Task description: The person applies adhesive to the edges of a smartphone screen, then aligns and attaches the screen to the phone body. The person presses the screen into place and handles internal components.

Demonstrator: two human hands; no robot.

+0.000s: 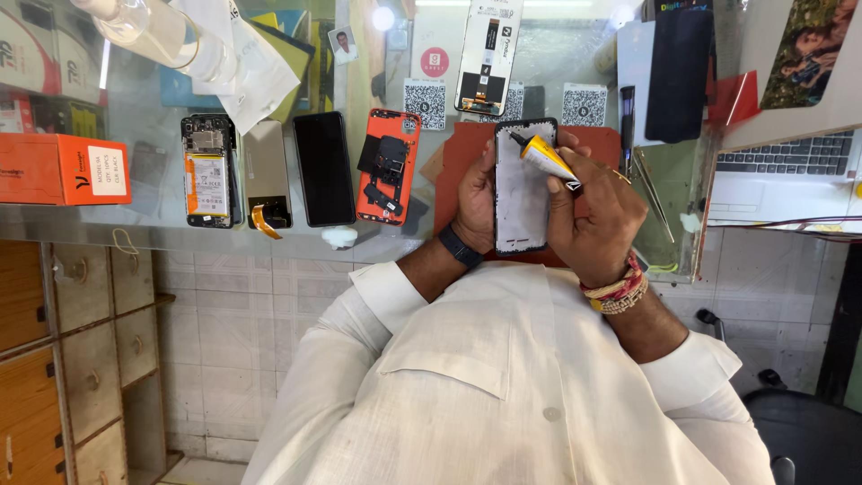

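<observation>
Glue tube nozzle on phone frame, both hands engaged, near edge of bench.

Right hand: fingers pinching a small yellow-and-white glue tube, its dark nozzle pointing up-left onto the top corner of the phone frame. Left hand: fingers wrapped round the frame's left side, holding it above a red mat. Frame's long axis runs away from the person, toward the far edge of the glass bench; tube lies slantwise across its upper end. Right hand is nearer the tube; left carries the frame. Alongside, toward the left edge: orange back cover, black phone, opened phone with battery, orange box. Toward the right edge: tweezers, laptop.
</observation>
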